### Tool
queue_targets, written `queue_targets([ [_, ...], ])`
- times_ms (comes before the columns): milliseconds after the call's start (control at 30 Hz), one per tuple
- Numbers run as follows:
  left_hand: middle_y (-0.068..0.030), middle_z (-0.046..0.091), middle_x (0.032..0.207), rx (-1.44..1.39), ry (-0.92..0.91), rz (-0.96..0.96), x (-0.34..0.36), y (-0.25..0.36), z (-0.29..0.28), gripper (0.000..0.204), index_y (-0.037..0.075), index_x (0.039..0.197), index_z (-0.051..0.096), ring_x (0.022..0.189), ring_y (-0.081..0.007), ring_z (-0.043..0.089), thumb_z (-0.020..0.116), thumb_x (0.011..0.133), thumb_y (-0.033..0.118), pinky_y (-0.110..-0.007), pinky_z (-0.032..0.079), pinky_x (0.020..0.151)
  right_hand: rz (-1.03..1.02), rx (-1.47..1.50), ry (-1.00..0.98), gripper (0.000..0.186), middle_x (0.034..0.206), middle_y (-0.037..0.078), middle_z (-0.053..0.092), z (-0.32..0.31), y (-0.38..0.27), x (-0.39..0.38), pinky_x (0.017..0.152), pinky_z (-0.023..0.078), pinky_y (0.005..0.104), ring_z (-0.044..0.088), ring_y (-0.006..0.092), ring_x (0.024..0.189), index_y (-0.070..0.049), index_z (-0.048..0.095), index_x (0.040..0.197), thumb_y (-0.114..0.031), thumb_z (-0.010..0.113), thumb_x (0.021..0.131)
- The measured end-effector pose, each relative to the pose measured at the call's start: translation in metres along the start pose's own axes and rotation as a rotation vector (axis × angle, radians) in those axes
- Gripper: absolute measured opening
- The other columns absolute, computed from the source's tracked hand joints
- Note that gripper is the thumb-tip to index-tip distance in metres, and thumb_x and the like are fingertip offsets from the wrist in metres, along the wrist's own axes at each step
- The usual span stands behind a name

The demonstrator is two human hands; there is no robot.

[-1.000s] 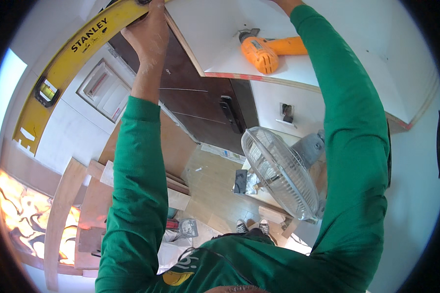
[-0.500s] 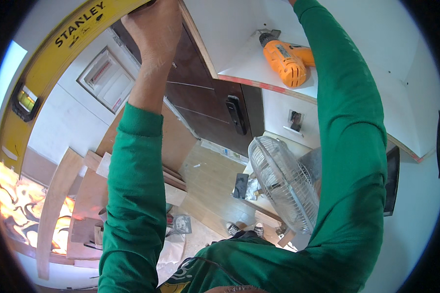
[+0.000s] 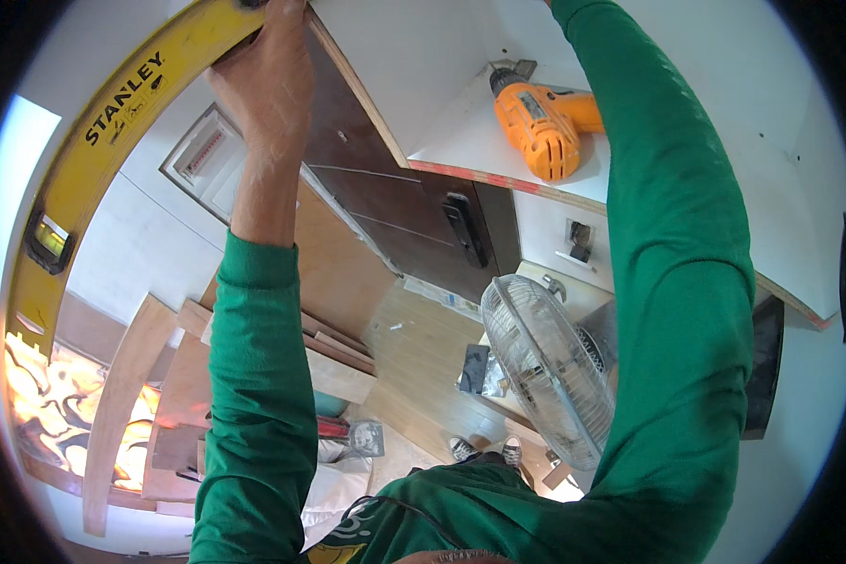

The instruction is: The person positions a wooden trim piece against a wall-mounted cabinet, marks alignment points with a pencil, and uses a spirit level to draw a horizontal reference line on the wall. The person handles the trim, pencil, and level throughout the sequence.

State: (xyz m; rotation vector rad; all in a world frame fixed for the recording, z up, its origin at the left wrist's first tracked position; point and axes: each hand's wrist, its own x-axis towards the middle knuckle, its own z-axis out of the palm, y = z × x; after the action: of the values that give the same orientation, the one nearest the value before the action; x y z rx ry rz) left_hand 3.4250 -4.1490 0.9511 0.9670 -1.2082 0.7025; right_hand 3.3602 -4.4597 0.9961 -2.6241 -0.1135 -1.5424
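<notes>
A long yellow spirit level (image 3: 103,150) slants from the top of the view down the left side, its lower vial framed in black. Near the level's upper end, my left hand (image 3: 268,85) is closed around its edge, the fingers partly hidden behind the wrist and thumb. My right arm, in a green sleeve (image 3: 677,226), reaches up past the top edge, so the right hand is out of sight. Between the arms, an orange power drill (image 3: 545,132) lies on a white cabinet shelf (image 3: 451,132) with a raw board edge.
Below the shelf stands a wire-caged fan (image 3: 545,367). A dark door (image 3: 376,188) with a black handle lock (image 3: 465,230) is beyond. Wooden boards (image 3: 127,404) lean at lower left near a glowing patterned panel (image 3: 52,385). A dark screen-like panel (image 3: 764,367) hangs at right.
The view has shifted slightly. My left hand and the spirit level sit a little lower, and the hand is farther left of the drill. The drill stays on the shelf.
</notes>
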Motion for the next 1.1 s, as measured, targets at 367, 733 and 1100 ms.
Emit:
queue_targets([
  [367,-0.0139,0.074,0.099,0.159,-0.017,-0.029,0.001,0.005,-0.005,0.024,-0.008,0.106,0.070,0.089,-0.0198,0.073,0.076,0.093,0.011,-0.033,0.060,0.086,0.034,-0.017,0.037,0.034,0.114,0.023,0.075,0.001,-0.003,-0.005,0.093,0.057,0.0504,0.070,0.0441,0.108,-0.006,0.067,0.124,-0.011,0.073,0.091],
  [733,-0.0141,0.073,0.101,0.014,0.029,-0.106,0.003,0.009,0.003,0.025,-0.008,0.106,0.070,0.091,-0.0198,0.071,0.074,0.091,0.010,-0.036,0.063,0.087,0.076,-0.018,0.011,0.033,0.117,0.024,0.074,-0.004,-0.010,-0.004,0.094,0.057,0.0493,0.070,0.0433,0.110,-0.003,0.067,0.122,-0.014,0.074,0.092],
  [1100,-0.0132,0.073,0.101,-0.025,0.019,-0.076,0.000,0.010,0.003,0.025,-0.008,0.106,0.070,0.091,-0.0190,0.071,0.076,0.090,0.010,-0.035,0.062,0.088,0.080,-0.093,0.054,0.034,0.118,0.025,0.074,0.002,-0.003,-0.004,0.096,0.057,0.0500,0.070,0.0437,0.111,-0.004,0.068,0.125,-0.014,0.072,0.093],
])
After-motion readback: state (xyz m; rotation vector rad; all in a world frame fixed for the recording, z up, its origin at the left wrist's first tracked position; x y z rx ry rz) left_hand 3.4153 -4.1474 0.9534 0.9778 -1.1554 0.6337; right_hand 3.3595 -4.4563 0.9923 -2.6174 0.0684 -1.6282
